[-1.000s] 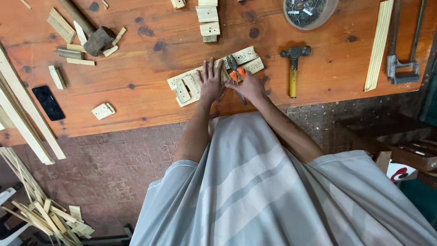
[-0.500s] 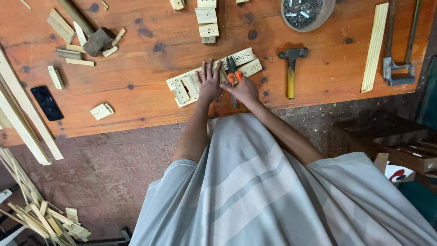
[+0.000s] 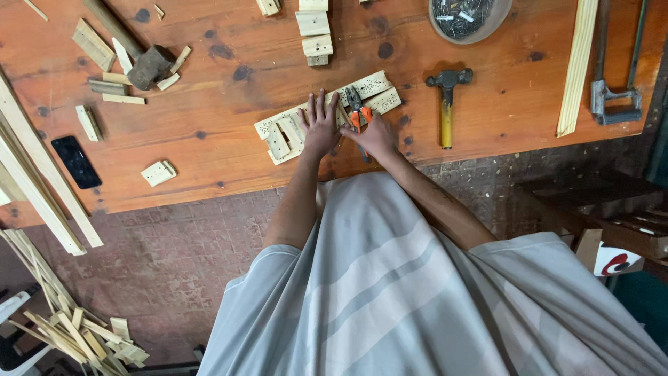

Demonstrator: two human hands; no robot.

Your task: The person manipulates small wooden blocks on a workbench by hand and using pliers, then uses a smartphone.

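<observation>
On a worn wooden counter [image 3: 209, 160], the left hand [image 3: 320, 129] stays flat, fingers spread, on a pale slatted piece [image 3: 285, 132]. The right hand [image 3: 376, 136], closed around orange-handled pliers [image 3: 356, 110], has barely shifted, working the same spot.

Person seen from above, wearing a loose pale grey short-sleeved shirt [image 3: 390, 292] with wide lighter stripes running diagonally across the front. Fabric looks soft, with folds toward 5 o'clock. Sleeves end near the elbows. Forearms bare, no watch or bracelet visible. Left hand [image 3: 320, 129] and right hand [image 3: 378, 137] bare, no gloves, no rings visible.
</observation>
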